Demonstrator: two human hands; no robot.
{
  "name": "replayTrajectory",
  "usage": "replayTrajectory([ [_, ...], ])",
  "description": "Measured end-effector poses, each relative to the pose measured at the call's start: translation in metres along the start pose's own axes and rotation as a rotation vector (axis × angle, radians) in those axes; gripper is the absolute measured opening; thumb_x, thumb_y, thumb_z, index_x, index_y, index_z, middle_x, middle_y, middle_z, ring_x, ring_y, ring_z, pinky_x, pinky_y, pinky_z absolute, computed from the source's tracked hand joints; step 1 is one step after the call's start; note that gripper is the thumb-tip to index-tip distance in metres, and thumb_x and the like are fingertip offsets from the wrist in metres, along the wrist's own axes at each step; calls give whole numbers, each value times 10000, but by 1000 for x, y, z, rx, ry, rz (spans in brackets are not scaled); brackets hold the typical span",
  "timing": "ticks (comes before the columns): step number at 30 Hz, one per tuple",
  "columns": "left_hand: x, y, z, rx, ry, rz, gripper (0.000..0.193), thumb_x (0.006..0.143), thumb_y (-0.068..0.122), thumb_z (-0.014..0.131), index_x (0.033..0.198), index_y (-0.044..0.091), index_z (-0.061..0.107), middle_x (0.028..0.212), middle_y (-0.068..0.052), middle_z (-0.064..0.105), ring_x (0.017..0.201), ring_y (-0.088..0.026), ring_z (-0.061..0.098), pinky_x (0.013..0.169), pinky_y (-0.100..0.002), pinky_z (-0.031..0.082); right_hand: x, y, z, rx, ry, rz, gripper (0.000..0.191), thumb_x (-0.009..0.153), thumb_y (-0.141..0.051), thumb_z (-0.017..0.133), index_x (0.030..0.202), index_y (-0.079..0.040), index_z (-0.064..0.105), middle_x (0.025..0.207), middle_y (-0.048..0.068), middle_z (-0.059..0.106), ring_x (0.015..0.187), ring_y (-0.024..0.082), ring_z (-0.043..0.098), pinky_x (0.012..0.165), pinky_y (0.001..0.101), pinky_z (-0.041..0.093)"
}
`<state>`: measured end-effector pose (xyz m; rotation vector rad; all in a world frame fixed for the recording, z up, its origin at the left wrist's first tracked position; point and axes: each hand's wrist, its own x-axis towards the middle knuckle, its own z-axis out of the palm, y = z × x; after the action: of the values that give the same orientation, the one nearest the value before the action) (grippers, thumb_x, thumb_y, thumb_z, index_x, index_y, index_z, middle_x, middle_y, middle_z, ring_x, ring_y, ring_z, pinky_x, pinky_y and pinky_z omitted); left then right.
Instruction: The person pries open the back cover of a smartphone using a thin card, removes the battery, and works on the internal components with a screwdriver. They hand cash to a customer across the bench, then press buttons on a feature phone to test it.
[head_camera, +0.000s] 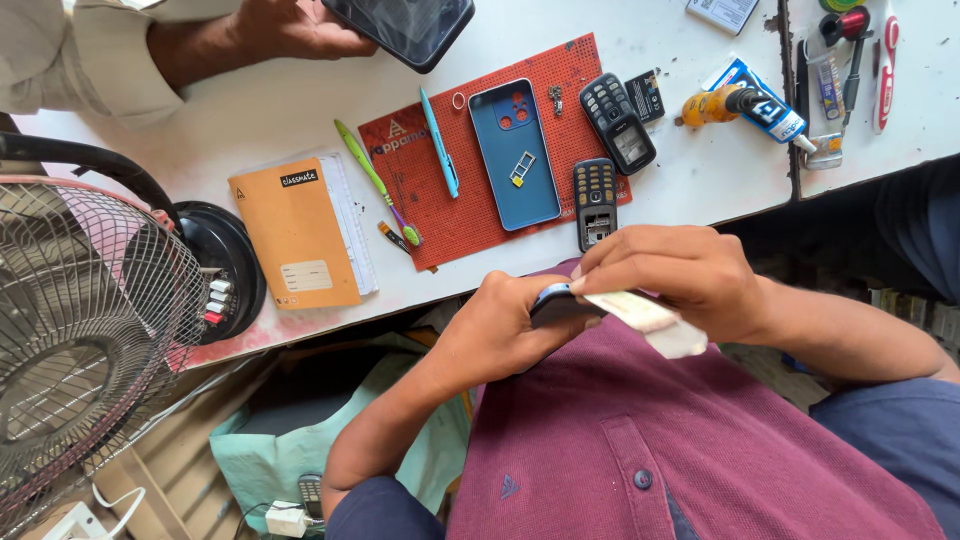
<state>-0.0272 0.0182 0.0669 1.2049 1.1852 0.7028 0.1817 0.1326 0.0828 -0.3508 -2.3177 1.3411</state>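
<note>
My left hand (495, 335) grips a dark blue phone (553, 300) by its edge, close to my chest over my maroon shirt. My right hand (680, 280) is closed on a white folded cloth (655, 325) and presses it against the phone. Both hands sit just below the front edge of the white table (300, 110). Most of the phone is hidden by my fingers.
On the table lies a red perforated mat (470, 215) with a blue phone back cover (515, 150), two pens and two keypad phones (618, 122). An orange notebook (295, 235), a glue tube (770, 105) and a fan (70, 330) lie around it. Another person's hand (290, 28) holds a black phone (405, 25) at the far side.
</note>
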Motion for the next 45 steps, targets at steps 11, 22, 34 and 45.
replayTrajectory([
  [11, -4, -7, -1, 35, -103, 2, 169, 917, 175, 720, 1045, 65, 726, 838, -149, 739, 762, -313, 744, 693, -382, 571, -18, 10, 23, 264, 45, 160, 208, 839, 34, 791, 1028, -7, 715, 1004, 111, 757, 928, 217, 765, 794, 303, 625],
  [22, -5, -18, 12, 208, -157, -103, 154, 870, 206, 712, 921, 67, 751, 799, -199, 723, 776, -406, 699, 711, -519, 556, -45, 14, 47, 269, 147, 267, 222, 822, 92, 789, 1010, 0, 715, 979, 119, 755, 922, 236, 770, 807, 307, 627],
  [34, 9, -18, 22, 378, -274, -93, 171, 830, 176, 712, 846, 7, 718, 783, -235, 704, 763, -429, 695, 705, -530, 569, -20, 16, 0, -18, -260, -153, 251, 788, -23, 738, 1033, 25, 727, 991, 129, 724, 962, 298, 745, 780, 382, 619],
  [45, -6, -11, -9, 22, -361, -211, 443, 852, 160, 649, 1272, 56, 552, 985, -207, 749, 915, -370, 732, 805, -468, 559, -11, 22, 1, 97, -264, 26, 231, 818, -10, 716, 1049, -9, 733, 995, 101, 726, 951, 233, 751, 779, 334, 607],
])
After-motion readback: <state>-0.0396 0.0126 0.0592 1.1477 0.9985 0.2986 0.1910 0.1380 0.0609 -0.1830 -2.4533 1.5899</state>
